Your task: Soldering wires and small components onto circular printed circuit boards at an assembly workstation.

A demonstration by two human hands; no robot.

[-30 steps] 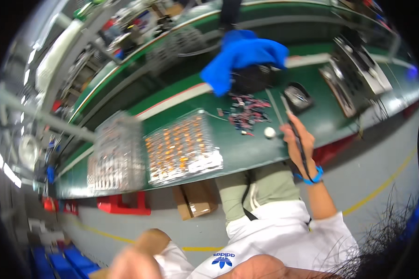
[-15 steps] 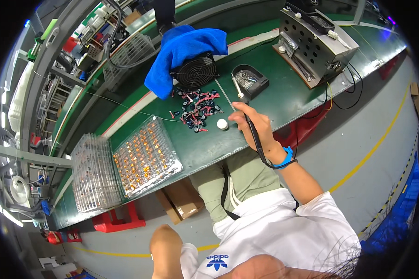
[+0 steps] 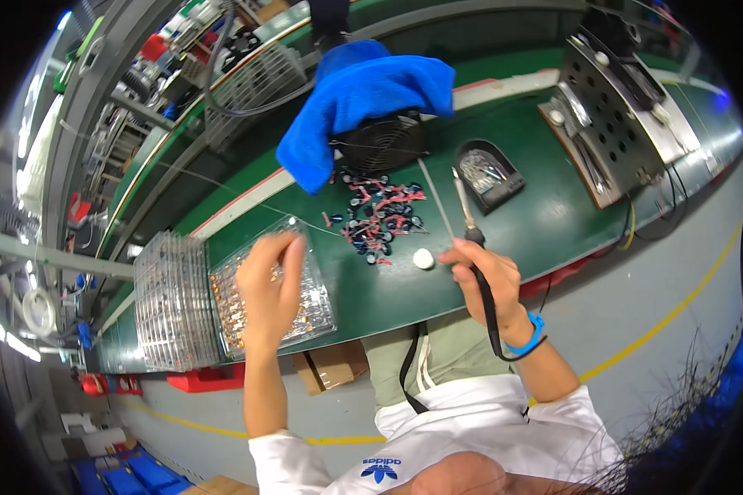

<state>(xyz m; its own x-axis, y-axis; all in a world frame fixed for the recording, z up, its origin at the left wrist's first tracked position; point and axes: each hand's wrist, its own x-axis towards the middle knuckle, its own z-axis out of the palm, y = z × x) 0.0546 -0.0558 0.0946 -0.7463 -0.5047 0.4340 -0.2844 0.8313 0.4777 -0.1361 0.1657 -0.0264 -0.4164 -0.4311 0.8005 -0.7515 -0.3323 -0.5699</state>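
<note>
My right hand (image 3: 489, 276) is closed around the handle of a soldering iron (image 3: 470, 216), its metal tip angled up and away over the bench. A small white round piece (image 3: 423, 259) stands just left of those fingers. My left hand (image 3: 268, 285) is raised above a clear plastic tray (image 3: 318, 318) holding rows of small orange-and-metal parts. Its thumb and fingers are bent and smeared by motion, so I cannot make out whether anything is between them. Between the hands, farther back, lies a pile of small dark parts with pink-red leads (image 3: 380, 214).
A stack of clear trays (image 3: 172, 305) stands at left. Behind the pile is a black fan (image 3: 380, 144) under a blue cloth (image 3: 363, 87). A black scoop-shaped bin (image 3: 499, 194) holds small metal pieces. At right stands a perforated metal box (image 3: 615, 115). The iron's cable passes my right wrist.
My left hand has come up from beside my body to over the tray. My right hand still grips the soldering iron. The whole view has shifted, moving the bench things rightward and slightly down.
</note>
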